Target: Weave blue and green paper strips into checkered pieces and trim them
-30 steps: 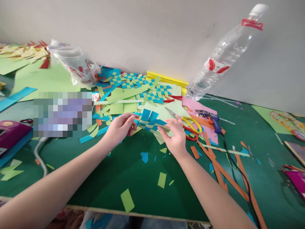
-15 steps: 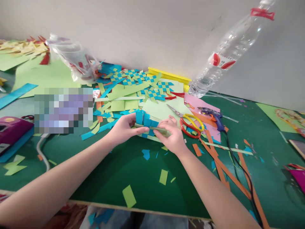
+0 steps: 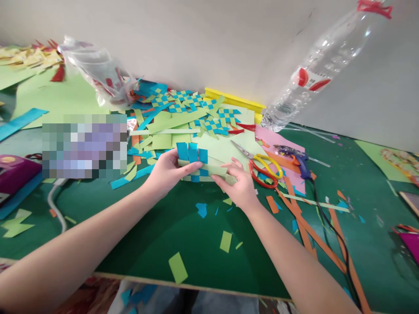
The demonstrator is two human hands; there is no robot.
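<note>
A small woven paper piece (image 3: 194,152) of blue and pale green strips is held up over the table by both hands. My left hand (image 3: 165,171) pinches its left side, thumb across the front. Three blue strip ends stand up above that thumb. With thumb and fingers, my right hand (image 3: 239,182) grips the right end of a pale green paper strip (image 3: 214,169) that runs across the blue ones. Right of that hand lies a pair of scissors (image 3: 250,156) with red and yellow handles, blades pointing away to the left.
Behind the hands lie a heap of blue-green woven pieces (image 3: 214,126) and a yellow tray (image 3: 235,101). A plastic bottle (image 3: 314,78) leans at the wall. A blue glue gun (image 3: 303,168) with a black cord sits right. Bagged cups (image 3: 98,72) and a purple device (image 3: 19,176) stand left.
The blue strip ends, folded down before, now stand upright and spread. My left thumb has moved slightly up and left, showing more of the pale green strip. The view has shifted slightly.
</note>
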